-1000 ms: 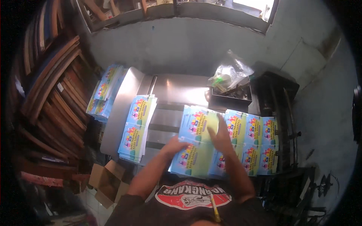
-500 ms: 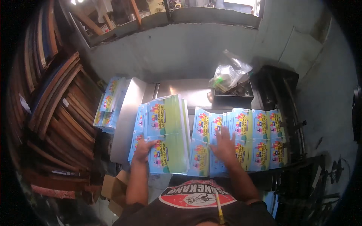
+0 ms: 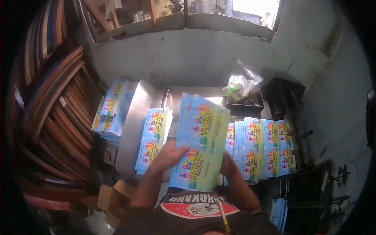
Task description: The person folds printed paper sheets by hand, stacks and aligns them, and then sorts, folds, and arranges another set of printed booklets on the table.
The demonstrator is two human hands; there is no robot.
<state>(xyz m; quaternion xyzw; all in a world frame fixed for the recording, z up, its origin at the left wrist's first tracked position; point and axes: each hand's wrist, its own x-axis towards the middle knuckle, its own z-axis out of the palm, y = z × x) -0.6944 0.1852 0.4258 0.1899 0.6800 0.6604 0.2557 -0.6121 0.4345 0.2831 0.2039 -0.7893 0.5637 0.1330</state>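
A sheaf of blue-and-green printed sheets (image 3: pixel 201 168), each bearing colourful cartoon figures, is raised in front of my body. My left hand (image 3: pixel 170 154) grips its left edge, thumb lying over the front. At the opposite edge, my right hand (image 3: pixel 228 163) closes on the sheaf, its fingers mostly hidden behind the paper. To the left lies a pile of similar sheets (image 3: pixel 150 135), slightly uneven at its edges. More sheets (image 3: pixel 253 152) overlap in a fanned row on the right, partly covered by the held sheaf and my right hand.
A metal side plate (image 3: pixel 135 113) divides the table from a further stack of sheets (image 3: pixel 111 107). At the back right, a black box (image 3: pixel 250 105) holds a clear plastic bag (image 3: pixel 244 84). Wooden frames (image 3: pixel 58 109) lean at far left; a cardboard box (image 3: pixel 113 199) sits below.
My left hand has lifted a sheaf off the left pile and carried it right. My right hand has left the fanned sheets and now holds the sheaf's other edge.
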